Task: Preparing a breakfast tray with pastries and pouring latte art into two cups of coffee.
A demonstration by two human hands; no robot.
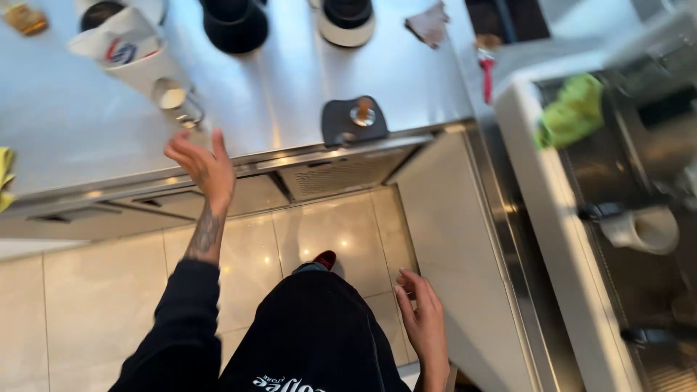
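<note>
1. The left hand (pixel 205 165) reaches up toward the edge of the steel surface (pixel 87 123), its grip apart, fingers spread and holding nothing.
2. Nearest to it is a small metal jug (pixel 176 102) standing on the surface, just beyond the fingertips and slightly to their left; hand and jug are apart, not touching.
3. A risk, as I judge it: the jug stands close against a white paper bag (pixel 134 51), so a sweeping reach could knock the jug over or push the bag.
4. The picture is blurred, so whether the jug holds anything cannot be told; if it does, a tilted lift could spill it.
5. The right hand (pixel 423 319) hangs low beside the dark trousers, its grip loosely apart and empty, well apart from the jug.
6. A dark mat with a tamper (pixel 361 114) lies further right, near the surface's edge.
</note>
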